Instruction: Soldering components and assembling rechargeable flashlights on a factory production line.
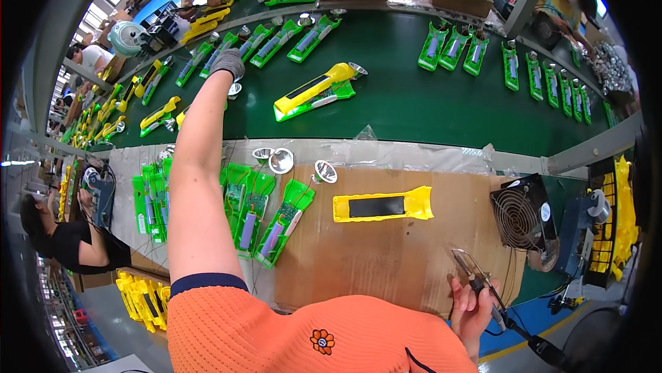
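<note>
My left arm stretches far out over the green conveyor belt. My left hand (227, 64), in a grey glove, is at a row of green flashlight half-shells (219, 53) with batteries and reflectors; its fingertips are hard to make out against them. At the lower right my right hand (472, 307) is closed round a soldering iron (478, 286), its metal tip pointing up and left with a bent thin tube beside it. Between my arms a yellow flashlight half-shell (383, 205) with a black panel lies on the cardboard (345, 269). Beside my left arm lie several wired green half-shells (279, 224).
A yellow-and-green flashlight pair (317, 91) lies mid-belt. A black fan (518, 214) stands right of the cardboard, near a blue device (560, 245) and a rack of yellow parts (617, 221). Metal posts flank the belt (414, 114). Other people work at the left and far side.
</note>
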`<state>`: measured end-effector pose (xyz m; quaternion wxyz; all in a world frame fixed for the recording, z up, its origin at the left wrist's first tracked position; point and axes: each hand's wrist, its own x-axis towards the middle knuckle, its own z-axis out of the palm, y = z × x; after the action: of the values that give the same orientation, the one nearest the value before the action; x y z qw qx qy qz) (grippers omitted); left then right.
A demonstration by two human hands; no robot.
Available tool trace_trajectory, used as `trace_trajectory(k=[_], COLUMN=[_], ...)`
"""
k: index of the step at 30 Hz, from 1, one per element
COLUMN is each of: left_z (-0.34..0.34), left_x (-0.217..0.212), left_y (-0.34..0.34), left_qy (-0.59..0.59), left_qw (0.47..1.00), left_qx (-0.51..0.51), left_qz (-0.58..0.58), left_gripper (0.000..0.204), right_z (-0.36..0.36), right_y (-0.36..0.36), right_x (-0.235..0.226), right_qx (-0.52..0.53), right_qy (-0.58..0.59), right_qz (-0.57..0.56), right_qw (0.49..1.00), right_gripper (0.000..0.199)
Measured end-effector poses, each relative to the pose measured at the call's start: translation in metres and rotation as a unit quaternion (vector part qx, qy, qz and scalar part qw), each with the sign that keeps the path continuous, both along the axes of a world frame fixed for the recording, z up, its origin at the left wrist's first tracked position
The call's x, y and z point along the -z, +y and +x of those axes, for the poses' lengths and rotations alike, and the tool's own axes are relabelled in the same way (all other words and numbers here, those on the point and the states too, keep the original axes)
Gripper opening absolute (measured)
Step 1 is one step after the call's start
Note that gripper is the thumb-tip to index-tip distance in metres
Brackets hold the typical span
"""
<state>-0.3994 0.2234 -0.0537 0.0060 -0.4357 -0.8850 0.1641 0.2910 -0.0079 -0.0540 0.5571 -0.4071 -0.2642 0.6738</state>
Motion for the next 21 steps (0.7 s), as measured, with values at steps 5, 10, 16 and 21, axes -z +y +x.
trace_trajectory(k=[5, 10, 16, 21], left_z=[0.018, 0.137, 0.307, 0.339], left_x=[-0.059, -0.103, -0.09, -0.042], left_y=[-0.044, -0.138, -0.258, -0.295], left_qy=[-0.028, -0.189, -0.237, -0.172], left_qw=[0.994, 0.904, 0.859, 0.824], left_qx=[-0.005, 0.263, 0.424, 0.536], left_qz=[0.102, 0.278, 0.164, 0.07], left_gripper=[0.057, 0.065, 0.065, 0.048], right_z=[0.003, 0.011, 0.021, 0.029], right_y=[-0.006, -0.007, -0.01, -0.015], right_x=[0.0, 0.002, 0.008, 0.002], right_qx=[-0.007, -0.026, -0.081, -0.149], right_qy=[0.021, 0.066, 0.12, 0.118], right_qz=[0.008, 0.009, 0.043, 0.118], right_qw=[1.0, 0.997, 0.988, 0.975], right_gripper=[0.022, 0.015, 0.004, 0.004])
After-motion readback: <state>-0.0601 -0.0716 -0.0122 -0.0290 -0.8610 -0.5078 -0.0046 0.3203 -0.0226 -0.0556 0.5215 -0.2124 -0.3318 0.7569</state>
